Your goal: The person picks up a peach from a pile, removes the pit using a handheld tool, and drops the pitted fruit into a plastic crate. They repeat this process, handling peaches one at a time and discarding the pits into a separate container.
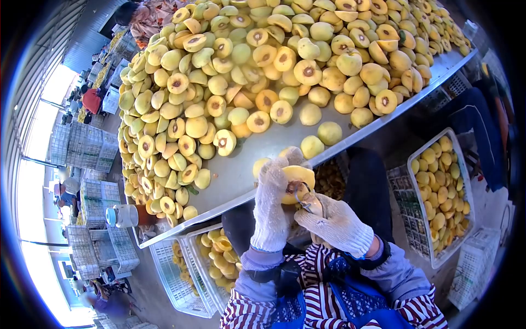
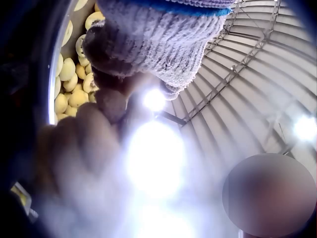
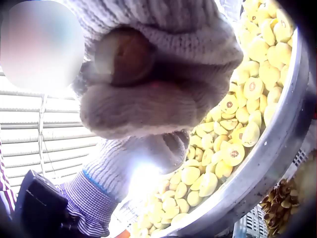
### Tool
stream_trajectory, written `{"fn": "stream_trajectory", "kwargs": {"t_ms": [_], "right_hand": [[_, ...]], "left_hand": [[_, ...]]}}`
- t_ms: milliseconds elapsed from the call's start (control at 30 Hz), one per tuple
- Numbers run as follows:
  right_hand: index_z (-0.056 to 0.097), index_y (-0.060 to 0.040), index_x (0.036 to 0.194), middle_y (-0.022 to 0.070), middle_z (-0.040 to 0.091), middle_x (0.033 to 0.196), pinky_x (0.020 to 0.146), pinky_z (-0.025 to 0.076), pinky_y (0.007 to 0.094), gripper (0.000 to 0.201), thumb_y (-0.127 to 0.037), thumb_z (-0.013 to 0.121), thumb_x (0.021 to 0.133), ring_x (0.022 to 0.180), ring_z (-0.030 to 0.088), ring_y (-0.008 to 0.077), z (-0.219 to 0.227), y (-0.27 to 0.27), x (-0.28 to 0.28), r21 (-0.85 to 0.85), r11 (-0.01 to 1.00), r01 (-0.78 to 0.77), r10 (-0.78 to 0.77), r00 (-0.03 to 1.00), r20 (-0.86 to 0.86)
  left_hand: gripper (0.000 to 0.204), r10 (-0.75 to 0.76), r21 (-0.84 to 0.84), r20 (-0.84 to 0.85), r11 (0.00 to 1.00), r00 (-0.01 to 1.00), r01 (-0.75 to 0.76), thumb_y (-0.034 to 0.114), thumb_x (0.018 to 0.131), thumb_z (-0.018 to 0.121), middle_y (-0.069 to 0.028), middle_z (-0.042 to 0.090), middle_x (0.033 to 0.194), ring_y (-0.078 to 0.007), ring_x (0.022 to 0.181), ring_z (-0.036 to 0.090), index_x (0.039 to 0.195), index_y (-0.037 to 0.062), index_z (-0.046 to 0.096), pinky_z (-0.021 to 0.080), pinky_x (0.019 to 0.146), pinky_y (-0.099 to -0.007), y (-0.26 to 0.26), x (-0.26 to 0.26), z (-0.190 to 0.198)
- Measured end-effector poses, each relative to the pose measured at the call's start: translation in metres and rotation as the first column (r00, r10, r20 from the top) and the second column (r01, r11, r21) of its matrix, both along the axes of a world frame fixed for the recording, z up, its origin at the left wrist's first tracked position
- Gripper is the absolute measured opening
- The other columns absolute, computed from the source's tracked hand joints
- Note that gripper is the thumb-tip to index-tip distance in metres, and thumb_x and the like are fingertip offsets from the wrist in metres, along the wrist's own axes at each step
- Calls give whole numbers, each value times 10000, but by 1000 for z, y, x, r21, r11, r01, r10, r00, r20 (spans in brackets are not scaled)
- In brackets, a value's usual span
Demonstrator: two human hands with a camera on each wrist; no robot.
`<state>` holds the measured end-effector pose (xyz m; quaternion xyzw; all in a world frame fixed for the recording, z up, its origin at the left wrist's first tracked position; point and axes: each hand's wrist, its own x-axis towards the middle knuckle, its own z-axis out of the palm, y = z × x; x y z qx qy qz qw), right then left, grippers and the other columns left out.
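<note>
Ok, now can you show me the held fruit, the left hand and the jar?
Held fruit (image 1: 301, 175): head view, on its yellow upper part.
Left hand (image 1: 271, 193): head view, on the middle of its glove.
Jar (image 1: 127, 215): head view, on its clear side.

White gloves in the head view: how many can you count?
2: one on the left hand, holding the cut yellow fruit; one on the right hand, gripping the pitting tool. Any on people in the background are hidden or too small to tell.
</note>
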<state>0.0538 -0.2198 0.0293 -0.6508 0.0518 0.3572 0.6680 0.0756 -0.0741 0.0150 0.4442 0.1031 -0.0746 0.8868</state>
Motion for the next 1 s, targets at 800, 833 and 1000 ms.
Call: {"fn": "stream_trajectory", "kwargs": {"t_ms": [800, 833, 1000], "right_hand": [[572, -79, 947, -19, 508, 602, 386, 331, 220, 277, -353, 598, 968, 453, 465, 63, 21, -16, -17, 653, 533, -538, 724, 690, -23], [576, -85, 942, -24, 504, 600, 385, 326, 217, 271, -353, 602, 965, 449, 459, 58, 16, -19, -15, 620, 608, -495, 705, 697, -135], [607, -129, 934, -64, 481, 589, 370, 287, 208, 259, -388, 609, 947, 434, 421, 36, 2, -26, -18, 410, 803, -433, 548, 807, -220]], "left_hand": [[493, -92, -93, -86, 992, 992, 84, 526, 976, 514, -166, 662, 972, -246, 744, 684, 1051, 45, 589, 497, 506, -263, 8, -21, 27], [432, 67, -44, -112, 996, 991, -72, 500, 973, 544, -159, 679, 934, -256, 725, 696, 1071, 82, 590, 496, 460, -261, 9, -24, 25], [286, 278, 935, 46, 326, 959, -139, 317, 926, 662, -123, 670, 1053, -263, 909, 666, 1035, 52, 649, 542, 741, -348, 170, -85, -48]]}}
